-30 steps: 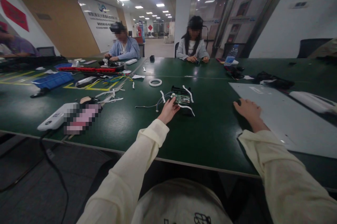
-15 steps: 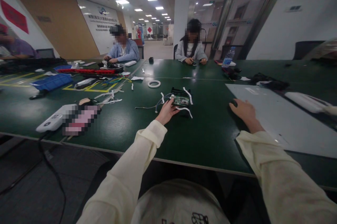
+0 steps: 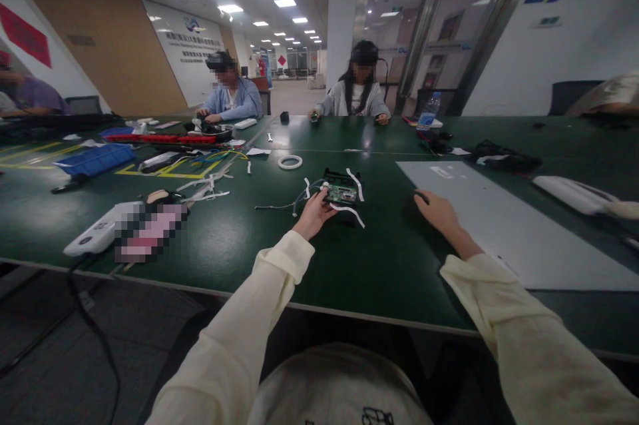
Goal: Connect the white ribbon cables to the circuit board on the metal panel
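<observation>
My left hand (image 3: 314, 213) grips the near left edge of a black device with an exposed green circuit board (image 3: 342, 194), its thumb on top. White tape strips (image 3: 355, 184) stick out around the device, and a thin grey cable (image 3: 274, 206) trails from it to the left. Over the left edge of a light grey sheet (image 3: 479, 212) is my right hand (image 3: 436, 210), fingers curled together and pointing left. Something small and dark shows at its fingertips; I cannot make out what it is. A white tape roll (image 3: 290, 162) lies beyond the device.
A white power strip (image 3: 102, 228) and a pink item (image 3: 152, 232) lie at the left, near tape scraps (image 3: 204, 188). Farther back are a blue tray (image 3: 94, 159) and a water bottle (image 3: 428, 112). Two people sit across the green table (image 3: 364, 265).
My right hand has moved left, and the grey sheet's left edge now lies farther left. The person across has moved their hands apart. My left hand keeps its grip on the device.
</observation>
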The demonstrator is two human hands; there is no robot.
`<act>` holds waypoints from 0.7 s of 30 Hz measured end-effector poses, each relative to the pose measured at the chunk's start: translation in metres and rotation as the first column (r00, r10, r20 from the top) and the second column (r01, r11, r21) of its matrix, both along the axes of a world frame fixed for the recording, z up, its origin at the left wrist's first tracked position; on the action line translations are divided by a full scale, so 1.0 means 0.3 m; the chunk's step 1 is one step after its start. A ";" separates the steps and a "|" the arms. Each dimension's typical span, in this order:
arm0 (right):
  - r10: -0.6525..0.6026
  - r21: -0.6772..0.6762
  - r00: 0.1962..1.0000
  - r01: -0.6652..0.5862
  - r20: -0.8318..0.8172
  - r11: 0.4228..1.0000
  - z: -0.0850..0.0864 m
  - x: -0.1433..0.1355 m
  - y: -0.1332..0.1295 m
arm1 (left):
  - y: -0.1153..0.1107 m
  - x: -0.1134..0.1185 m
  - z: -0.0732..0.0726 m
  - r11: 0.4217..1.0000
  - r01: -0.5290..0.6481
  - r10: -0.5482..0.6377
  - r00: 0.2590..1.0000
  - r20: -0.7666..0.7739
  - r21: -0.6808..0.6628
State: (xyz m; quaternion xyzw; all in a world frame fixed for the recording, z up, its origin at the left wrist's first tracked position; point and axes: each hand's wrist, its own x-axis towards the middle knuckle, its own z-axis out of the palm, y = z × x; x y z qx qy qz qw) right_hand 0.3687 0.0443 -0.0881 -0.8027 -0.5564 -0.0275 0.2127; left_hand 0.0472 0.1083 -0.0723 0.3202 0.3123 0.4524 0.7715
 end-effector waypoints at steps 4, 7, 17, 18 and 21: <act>0.093 0.043 0.993 -0.090 -0.077 0.995 0.016 -0.083 -0.009 | -0.003 0.003 0.012 1.000 0.007 -0.007 1.000 0.011 0.006; 0.201 0.069 0.973 -0.194 -0.113 0.979 0.023 -0.148 -0.018 | -0.009 0.002 0.026 1.000 0.011 -0.011 1.000 0.015 0.015; 0.549 0.204 0.784 -0.510 -0.289 0.836 0.063 -0.361 -0.094 | 0.006 -0.017 0.040 0.998 -0.053 0.050 0.996 0.070 0.032; 0.590 0.220 0.747 -0.547 -0.308 0.808 0.070 -0.379 -0.105 | 0.008 -0.019 0.043 0.998 -0.057 0.054 0.995 0.080 0.034; 0.694 0.253 0.629 -0.650 -0.351 0.717 0.089 -0.431 -0.137 | 0.012 -0.023 0.054 0.997 -0.075 0.071 0.992 0.102 0.035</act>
